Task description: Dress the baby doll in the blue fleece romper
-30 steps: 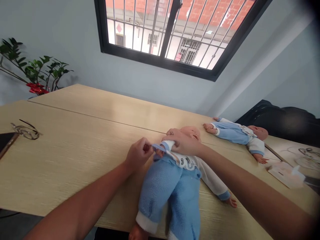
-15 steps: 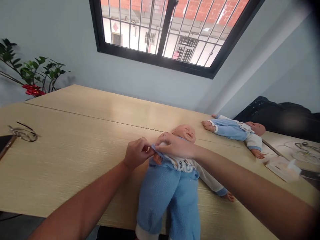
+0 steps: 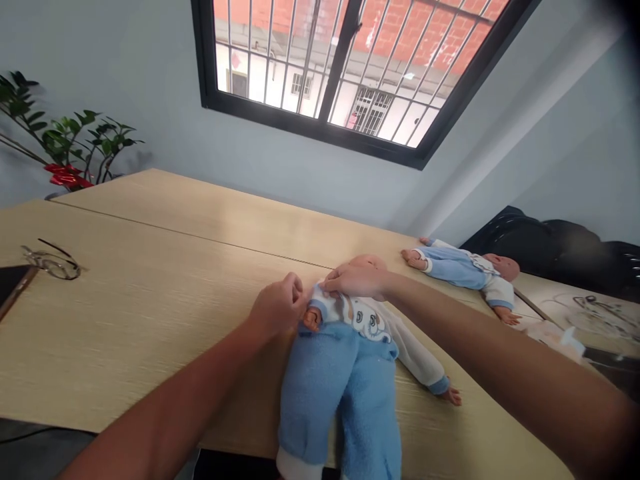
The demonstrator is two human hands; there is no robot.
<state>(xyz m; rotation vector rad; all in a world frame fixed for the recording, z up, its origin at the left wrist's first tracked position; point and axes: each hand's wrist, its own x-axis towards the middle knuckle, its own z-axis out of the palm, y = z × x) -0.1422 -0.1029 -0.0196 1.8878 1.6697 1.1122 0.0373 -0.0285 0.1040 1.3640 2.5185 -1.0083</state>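
A baby doll (image 3: 373, 327) in a white top with a printed front and blue trousers (image 3: 320, 380) lies on its back, legs toward me. Its bent arm wears a white sleeve (image 3: 320, 303) with a blue cuff, and the small doll hand (image 3: 313, 319) pokes out. My left hand (image 3: 280, 303) is closed in a pinch at the outer edge of this sleeve; its fingertips are partly hidden. My right hand (image 3: 354, 280) pinches the sleeve fabric higher up, near the shoulder, and covers most of the doll's face. The doll's other arm stretches out to the right.
A second doll (image 3: 455, 263) in similar clothes lies at the back right of the wooden table (image 3: 165, 287). Beyond it are a black object (image 3: 565, 250), a tissue pack (image 3: 555, 337) and coiled clear tubing (image 3: 607, 313). Glasses (image 3: 55, 265) rest at left, near a plant (image 3: 75, 143).
The sleeve has come down around the doll's wrist, its blue cuff now flatter. My right hand has shifted slightly up and over the doll's face. The view has tilted a little.
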